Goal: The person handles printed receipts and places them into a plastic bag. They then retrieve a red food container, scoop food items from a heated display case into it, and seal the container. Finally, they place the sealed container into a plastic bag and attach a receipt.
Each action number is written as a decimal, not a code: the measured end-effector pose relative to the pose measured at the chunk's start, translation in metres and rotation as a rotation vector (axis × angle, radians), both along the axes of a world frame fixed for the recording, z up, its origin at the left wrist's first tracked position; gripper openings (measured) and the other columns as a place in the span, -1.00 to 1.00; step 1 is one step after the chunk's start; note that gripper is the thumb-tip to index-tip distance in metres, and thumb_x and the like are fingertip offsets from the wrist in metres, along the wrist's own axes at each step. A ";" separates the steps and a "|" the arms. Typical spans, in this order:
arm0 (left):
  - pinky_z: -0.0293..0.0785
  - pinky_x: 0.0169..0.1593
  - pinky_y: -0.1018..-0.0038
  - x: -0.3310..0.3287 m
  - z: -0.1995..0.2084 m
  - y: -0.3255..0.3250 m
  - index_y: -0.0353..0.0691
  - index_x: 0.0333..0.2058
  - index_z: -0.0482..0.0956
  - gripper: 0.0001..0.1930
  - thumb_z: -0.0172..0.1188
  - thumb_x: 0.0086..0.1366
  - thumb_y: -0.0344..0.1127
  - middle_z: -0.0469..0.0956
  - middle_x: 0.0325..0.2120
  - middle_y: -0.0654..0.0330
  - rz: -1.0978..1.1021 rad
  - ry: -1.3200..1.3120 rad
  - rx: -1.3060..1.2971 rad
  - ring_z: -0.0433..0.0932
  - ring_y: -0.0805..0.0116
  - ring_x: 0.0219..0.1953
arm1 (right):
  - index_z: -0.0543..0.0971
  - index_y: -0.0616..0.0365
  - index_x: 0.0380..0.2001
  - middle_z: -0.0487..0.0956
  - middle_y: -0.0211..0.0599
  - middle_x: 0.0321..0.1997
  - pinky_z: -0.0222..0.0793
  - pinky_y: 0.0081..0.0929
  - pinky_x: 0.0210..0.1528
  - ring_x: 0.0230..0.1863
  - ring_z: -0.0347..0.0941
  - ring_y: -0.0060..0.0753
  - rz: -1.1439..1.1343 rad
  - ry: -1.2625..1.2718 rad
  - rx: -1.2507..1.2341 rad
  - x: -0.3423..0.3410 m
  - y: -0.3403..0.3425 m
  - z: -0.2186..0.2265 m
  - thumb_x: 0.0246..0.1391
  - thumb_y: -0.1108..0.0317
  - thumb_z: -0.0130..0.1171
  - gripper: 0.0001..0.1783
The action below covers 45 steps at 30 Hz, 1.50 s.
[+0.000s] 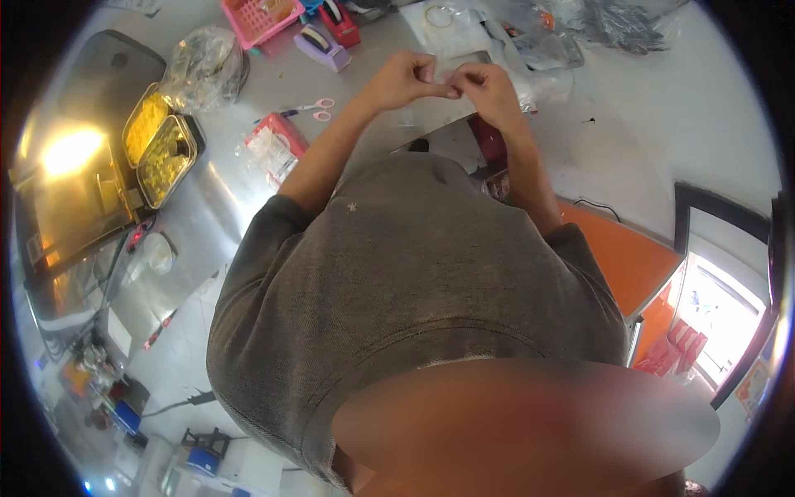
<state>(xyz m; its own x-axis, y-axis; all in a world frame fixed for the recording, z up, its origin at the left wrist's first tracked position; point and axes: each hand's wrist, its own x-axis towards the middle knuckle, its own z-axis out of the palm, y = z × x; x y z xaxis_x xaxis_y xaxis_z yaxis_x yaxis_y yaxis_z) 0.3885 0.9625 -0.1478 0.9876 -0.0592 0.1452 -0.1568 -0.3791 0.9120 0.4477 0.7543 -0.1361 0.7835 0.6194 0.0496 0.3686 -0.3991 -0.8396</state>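
My left hand [406, 81] and my right hand [487, 89] meet over the grey metal counter [364, 137], in front of my chest. The fingers of both are bent and pinched, with the fingertips nearly touching. Anything between them is too small or too clear to make out. Beyond the hands, pale clear plastic bags [447, 35] lie on the counter. To the left of my left hand sit a purple tape dispenser [323, 48] and a pair of scissors with pink handles [322, 109]. Close to my right wrist, a dark red thing [489, 142] is partly hidden by the arm.
A red-and-white packet [280, 147] lies beside my left forearm. Farther left are metal trays of yellow food [149, 124] and a clear plastic bag [207, 70]. A pink basket [259, 21] and red tape dispenser [340, 23] stand at the back. An orange panel [613, 257] is at right.
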 end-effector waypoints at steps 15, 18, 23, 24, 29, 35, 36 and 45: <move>0.39 -0.43 0.32 -0.063 -0.057 0.011 -0.32 -0.47 0.41 -0.86 0.22 0.10 -0.48 0.35 -0.56 0.02 0.507 -0.322 0.012 0.41 0.12 -0.54 | 0.54 0.22 -0.23 0.65 -0.22 -0.43 0.46 -0.55 -0.46 -0.51 0.63 -0.41 -0.176 -0.302 -0.047 -0.046 0.065 -0.039 0.13 0.42 0.21 -0.84; 0.42 -0.38 0.31 -0.077 -0.053 0.027 -0.29 -0.39 0.47 -0.86 0.25 0.09 -0.50 0.40 -0.49 0.04 0.615 -0.270 -0.015 0.46 0.11 -0.45 | 0.57 0.21 -0.25 0.65 -0.20 -0.44 0.45 -0.55 -0.44 -0.50 0.63 -0.43 -0.198 -0.263 -0.023 -0.058 0.080 -0.024 0.12 0.38 0.24 -0.83; 0.44 -0.36 0.33 -0.090 -0.053 0.060 -0.23 -0.29 0.51 -0.76 0.27 0.01 -0.53 0.46 -0.39 0.08 0.453 -0.603 0.355 0.50 0.12 -0.35 | 0.63 0.22 -0.31 0.68 -0.22 -0.41 0.46 -0.52 -0.39 -0.47 0.62 -0.49 -0.077 0.061 0.111 -0.065 0.090 -0.049 0.13 0.33 0.24 -0.83; 0.45 -0.34 0.33 -0.094 -0.052 0.059 -0.23 -0.28 0.52 -0.75 0.25 0.00 -0.55 0.46 -0.37 0.09 0.464 -0.583 0.328 0.50 0.13 -0.35 | 0.63 0.23 -0.31 0.68 -0.24 -0.41 0.46 -0.53 -0.39 -0.46 0.61 -0.52 -0.055 0.072 0.122 -0.069 0.094 -0.046 0.13 0.33 0.25 -0.82; 0.45 -0.21 0.35 -0.113 -0.055 0.063 -0.24 -0.23 0.54 -0.68 0.15 -0.04 -0.61 0.48 -0.30 0.15 0.431 -0.283 0.027 0.50 0.17 -0.33 | 0.62 0.35 -0.26 0.63 -0.29 -0.50 0.43 -0.61 -0.44 -0.47 0.57 -0.60 0.048 0.106 0.155 -0.092 0.121 -0.024 0.14 0.51 0.16 -0.86; 0.48 -0.01 0.25 -0.122 -0.068 0.089 -0.16 -0.06 0.58 -0.50 0.03 -0.03 -0.66 0.46 -0.02 0.03 0.234 -0.323 0.104 0.51 0.00 0.00 | 0.61 0.33 -0.20 0.63 -0.25 -0.50 0.45 -0.56 -0.39 -0.46 0.59 -0.51 0.098 -0.001 -0.008 -0.091 0.129 -0.037 0.13 0.46 0.17 -0.80; 0.49 -0.01 0.25 -0.124 -0.063 0.091 -0.14 -0.03 0.57 -0.48 0.01 -0.01 -0.67 0.44 0.00 0.03 0.194 -0.296 0.112 0.51 -0.01 0.00 | 0.61 0.32 -0.20 0.63 -0.24 -0.49 0.45 -0.55 -0.39 -0.45 0.60 -0.48 0.103 -0.027 -0.028 -0.090 0.128 -0.037 0.12 0.45 0.18 -0.80; 0.54 -0.26 0.36 -0.143 -0.079 0.087 -0.09 0.02 0.49 -0.56 0.05 0.15 -0.59 0.43 -0.08 0.12 0.618 -0.279 0.220 0.56 0.19 -0.22 | 0.60 0.24 -0.22 0.65 -0.18 -0.40 0.45 -0.47 -0.40 -0.45 0.60 -0.33 -0.026 -0.379 -0.066 -0.083 0.123 -0.052 0.08 0.43 0.24 -0.81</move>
<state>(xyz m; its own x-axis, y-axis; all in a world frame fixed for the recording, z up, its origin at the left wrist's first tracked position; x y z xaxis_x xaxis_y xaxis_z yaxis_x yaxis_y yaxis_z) 0.2457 1.0495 -0.2270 0.7775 0.4429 0.4465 -0.0701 -0.6445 0.7614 0.3644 0.8774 -0.1886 0.7327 0.6111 0.2994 0.6371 -0.4612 -0.6176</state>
